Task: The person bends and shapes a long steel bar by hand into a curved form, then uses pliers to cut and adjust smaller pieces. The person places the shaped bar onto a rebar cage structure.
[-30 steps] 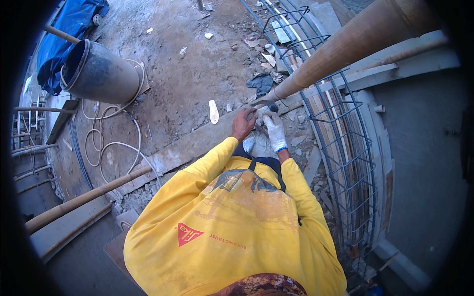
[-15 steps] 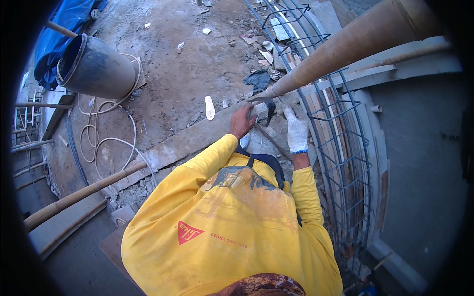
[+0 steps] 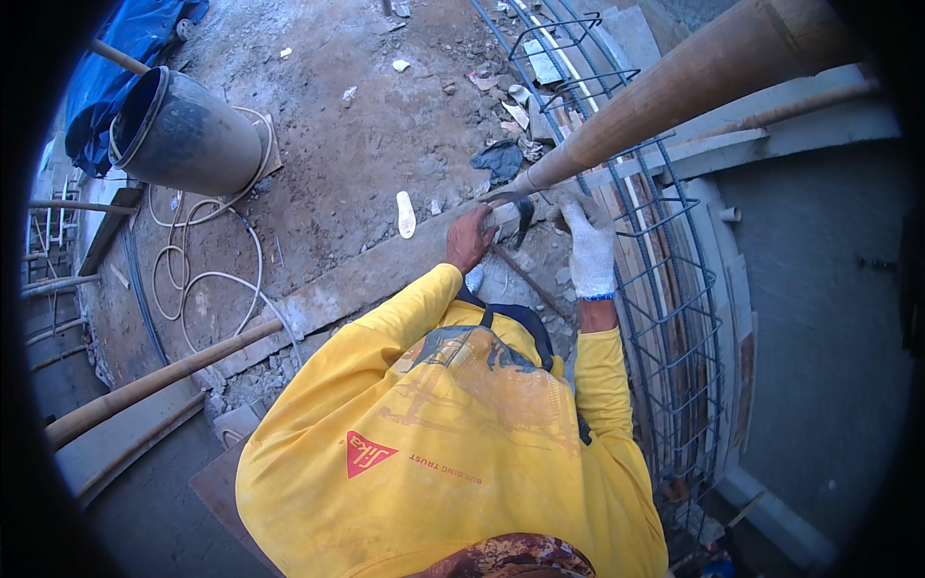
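My bare left hand (image 3: pixel 468 240) is closed around the near end of a pale, block-like piece (image 3: pixel 503 218). A curved black part (image 3: pixel 524 220) arches at its far end; I cannot make out its exact kind. My right hand (image 3: pixel 588 246), in a white knitted glove with a blue cuff edge, is just to the right. Its fingers are curled, and whatever they close on is hidden. Between the hands a thin brown rod (image 3: pixel 530 278) slants over grey rubble. The lower end of a thick bamboo pole (image 3: pixel 617 125) comes down just beyond both hands.
A blue steel rebar cage (image 3: pixel 665 231) runs along my right. At the far left stands a large grey bucket (image 3: pixel 198 135) beside a coiled pale hose (image 3: pixel 189 252). Another bamboo pole (image 3: pixel 164 381) juts in from the left. A white sole-shaped piece (image 3: pixel 406 215) lies on the dirt ground.
My gloved right hand has shifted slightly up and right, and its fingers have bent inward from a straighter pose. My left hand has stayed on the pale piece.
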Action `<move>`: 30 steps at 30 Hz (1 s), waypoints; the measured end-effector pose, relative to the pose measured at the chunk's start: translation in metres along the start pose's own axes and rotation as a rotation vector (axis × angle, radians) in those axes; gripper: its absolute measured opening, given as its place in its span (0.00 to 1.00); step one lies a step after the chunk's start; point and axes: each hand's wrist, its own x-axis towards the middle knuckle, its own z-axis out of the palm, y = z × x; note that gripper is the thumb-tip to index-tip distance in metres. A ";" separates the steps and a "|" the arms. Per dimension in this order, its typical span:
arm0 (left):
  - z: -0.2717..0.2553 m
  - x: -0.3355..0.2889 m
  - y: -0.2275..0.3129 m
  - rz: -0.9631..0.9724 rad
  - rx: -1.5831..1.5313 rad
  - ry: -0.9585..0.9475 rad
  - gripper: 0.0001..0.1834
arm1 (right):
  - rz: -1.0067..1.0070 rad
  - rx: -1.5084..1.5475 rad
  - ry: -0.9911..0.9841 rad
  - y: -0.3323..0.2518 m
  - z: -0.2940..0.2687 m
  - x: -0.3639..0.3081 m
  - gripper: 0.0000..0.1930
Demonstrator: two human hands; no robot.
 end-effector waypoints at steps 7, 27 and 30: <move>0.000 0.001 -0.003 0.045 0.045 -0.030 0.24 | -0.283 0.071 0.133 -0.082 -0.029 -0.032 0.13; -0.105 -0.018 -0.005 -0.524 -0.247 0.645 0.22 | -0.599 0.487 0.122 -0.199 -0.113 -0.153 0.12; -0.196 -0.005 0.072 -0.159 -0.338 0.780 0.17 | -0.569 0.488 0.139 -0.196 -0.121 -0.181 0.11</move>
